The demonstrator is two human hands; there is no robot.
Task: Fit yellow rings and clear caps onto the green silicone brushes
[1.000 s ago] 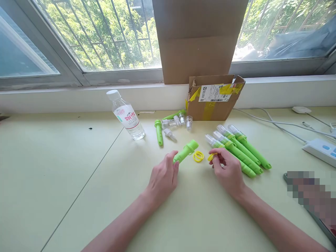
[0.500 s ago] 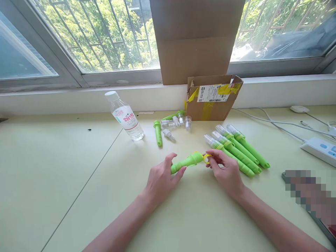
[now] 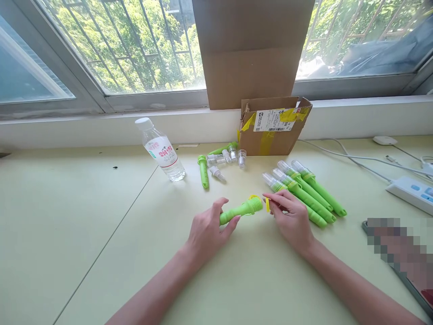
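My left hand [image 3: 210, 229] is closed around a green plastic tube [image 3: 244, 209] with a ribbed, threaded end that points right. At that end a yellow ring-like piece [image 3: 254, 197] shows along the upper edge. A second yellow ring [image 3: 267, 205], seen nearly edge-on, is pinched in the fingers of my right hand [image 3: 291, 220], a small gap away from the threaded end. Just behind my right hand lie several green tubes with clear caps [image 3: 313, 194], side by side on the table. My right fingers partly cover the nearest one.
Beyond my hands are a loose green tube [image 3: 203, 172] and several clear and white small parts [image 3: 217, 174]. A water bottle [image 3: 164, 151] stands at left. An open cardboard box [image 3: 270, 135] sits against the wall. At right are a power strip [image 3: 411, 194], cables and a phone [image 3: 399, 266].
My right hand has turned the yellow ring from a face-on view to edge-on, and the ring is now slightly apart from the tube's end. My left hand stays put.
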